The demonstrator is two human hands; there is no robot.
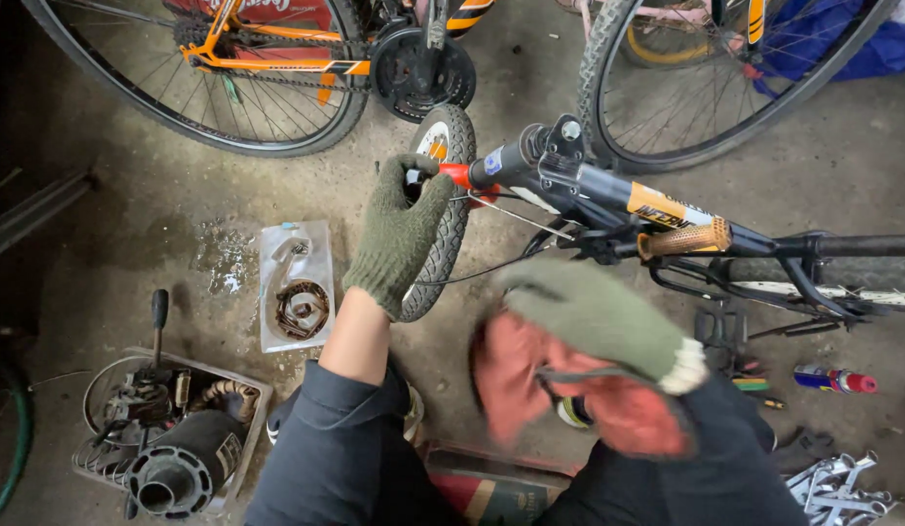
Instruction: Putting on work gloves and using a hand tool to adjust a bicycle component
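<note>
Gloved left hand [399,229] clamped the red handlebar end [459,175]; blurred right hand [594,321] clutched a red cloth [569,390]. A clear flat packet [296,284] lay left; an orange frame label [667,206] showed right.

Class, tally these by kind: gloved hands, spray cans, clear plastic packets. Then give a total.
Green knit-gloved hands: 2, the left hand and the right hand
Blue spray can with red cap: 1
Clear plastic packet of brown parts: 1
Total: 4

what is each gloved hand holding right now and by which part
The left green knitted glove grips the red-ended black handlebar tip. The right green knitted glove, blurred, clutches a bunched red cloth.
</note>
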